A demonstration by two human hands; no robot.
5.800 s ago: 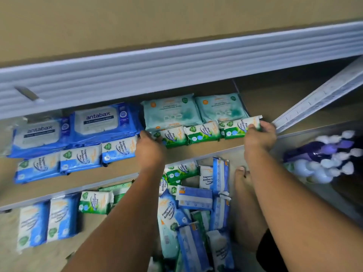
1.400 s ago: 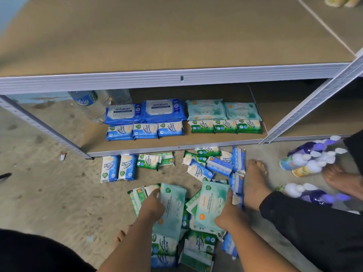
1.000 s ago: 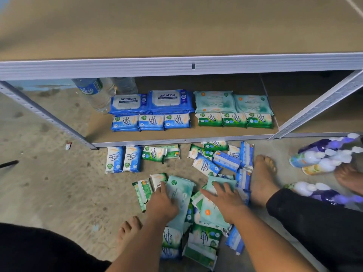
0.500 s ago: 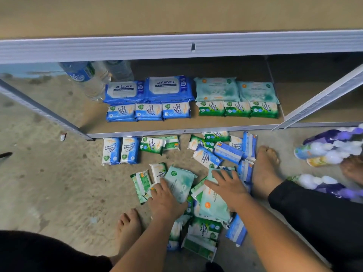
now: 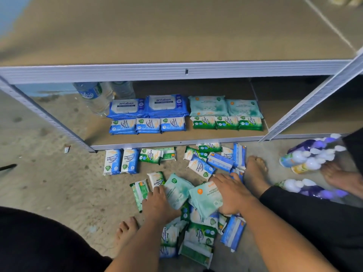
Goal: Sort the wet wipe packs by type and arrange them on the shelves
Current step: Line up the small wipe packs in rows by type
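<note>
On the concrete floor lies a jumbled pile of wet wipe packs [image 5: 198, 234]. My left hand [image 5: 159, 205] grips the left edge of a large teal pack [image 5: 177, 190] on the pile. My right hand [image 5: 231, 195] holds the right edge of a second teal pack with an orange dot [image 5: 206, 199]. The bottom shelf [image 5: 176, 143] carries two blue antabax packs [image 5: 167, 103], two teal packs [image 5: 208, 106], three small blue packs [image 5: 147, 125] and three small green packs [image 5: 226, 122]. Two small blue packs [image 5: 119, 160] and small green packs [image 5: 151, 155] lie just in front of the shelf.
Water bottles [image 5: 94, 97] stand at the shelf's back left. Pump bottles [image 5: 310, 154] lie on the floor at right, beside another person's foot [image 5: 341, 177]. My feet [image 5: 255, 171] [image 5: 125, 228] flank the pile. A slanted metal upright [image 5: 314, 101] and the upper shelf board [image 5: 176, 30] overhang.
Both hands came down from the shelf to the floor pile. In the last half second my right hand slid to the right edge of its teal pack, and both teal packs shifted.
</note>
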